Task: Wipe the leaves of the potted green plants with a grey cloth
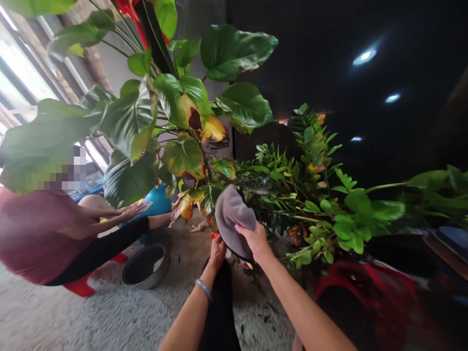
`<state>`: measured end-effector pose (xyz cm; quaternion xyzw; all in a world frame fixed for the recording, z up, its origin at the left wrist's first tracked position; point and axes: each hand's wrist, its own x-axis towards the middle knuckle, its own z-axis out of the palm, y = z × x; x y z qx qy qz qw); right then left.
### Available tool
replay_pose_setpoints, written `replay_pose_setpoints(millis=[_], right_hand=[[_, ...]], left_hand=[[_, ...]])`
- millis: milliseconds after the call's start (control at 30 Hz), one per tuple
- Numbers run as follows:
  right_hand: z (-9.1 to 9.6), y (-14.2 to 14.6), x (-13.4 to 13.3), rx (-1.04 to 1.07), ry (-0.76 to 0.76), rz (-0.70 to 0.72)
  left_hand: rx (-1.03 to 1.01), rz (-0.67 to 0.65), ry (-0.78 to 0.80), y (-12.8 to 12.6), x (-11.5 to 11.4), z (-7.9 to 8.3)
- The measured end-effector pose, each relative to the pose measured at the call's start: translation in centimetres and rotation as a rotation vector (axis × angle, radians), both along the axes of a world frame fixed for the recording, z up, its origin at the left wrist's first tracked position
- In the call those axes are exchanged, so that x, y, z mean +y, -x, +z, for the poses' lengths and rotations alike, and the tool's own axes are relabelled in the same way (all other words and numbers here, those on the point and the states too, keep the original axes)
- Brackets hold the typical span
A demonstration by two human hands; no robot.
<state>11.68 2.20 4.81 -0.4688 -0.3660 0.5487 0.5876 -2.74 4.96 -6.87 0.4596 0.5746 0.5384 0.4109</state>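
A soft grey cloth (234, 214) with a dark edge hangs in folds from my right hand (255, 240), its thumb pressed on the near side and its other fingers hidden behind. Lower and to the left, my left hand (218, 251) has its fingers curled close to the cloth's lower edge, beside a small bright red piece (214, 235). What those fingers hold cannot be made out. A grey-green bangle (204, 289) circles my left wrist. Just behind the cloth, a tall plant's large green leaves (185, 155) show yellow and brown edges.
At left, another person in a dark pink top (40, 234) sits on a red stool (81, 286), hands by a blue container (156, 201). A dark basin (144, 267) stands on the rough floor. Bushy plants (310, 146) and a red object (369, 282) are to the right.
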Motion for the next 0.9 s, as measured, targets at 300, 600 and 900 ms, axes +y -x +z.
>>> replay_pose_setpoints(millis=[300,600,900], right_hand=[[-1.0,-3.5,-5.1,-0.062,0.023,0.141],[-2.8,-3.4,-3.6,-0.045,0.198,0.038],[0.2,-5.8,-2.3,0.201,0.127,-0.439]], left_hand=[[0.057,-0.014,-0.011,0.3,-0.2,0.9],[0.108,0.033,0.014,0.2,0.1,0.6],[0.064,0.088,0.070,0.0,0.4,0.0]])
